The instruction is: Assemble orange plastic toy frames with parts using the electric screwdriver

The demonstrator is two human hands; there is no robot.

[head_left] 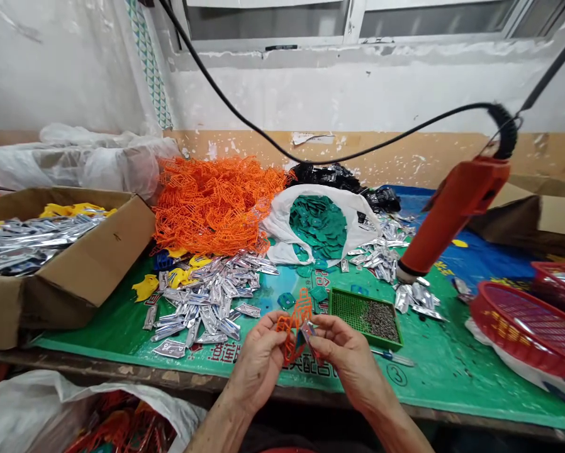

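Observation:
My left hand [258,358] pinches an orange plastic frame [294,321] held upright over the table's near edge. Against the frame's lower part, my right hand [341,352] grips a small silver metal piece [307,331]. Both hands are closed, close together. Loose silver metal pieces [207,302] lie in a heap just left of the hands. Right behind the right hand sits a green tray [341,308] holding tiny dark screws. An orange electric screwdriver [447,214] hangs on a black cable above the table at the right.
A tangled heap of orange frames [211,201] and a white bag of green parts [318,223] lie at the back. A cardboard box [84,264] of silver pieces stands left. Red baskets [528,327] stand right. More silver pieces [381,251] and yellow parts [145,286] lie around.

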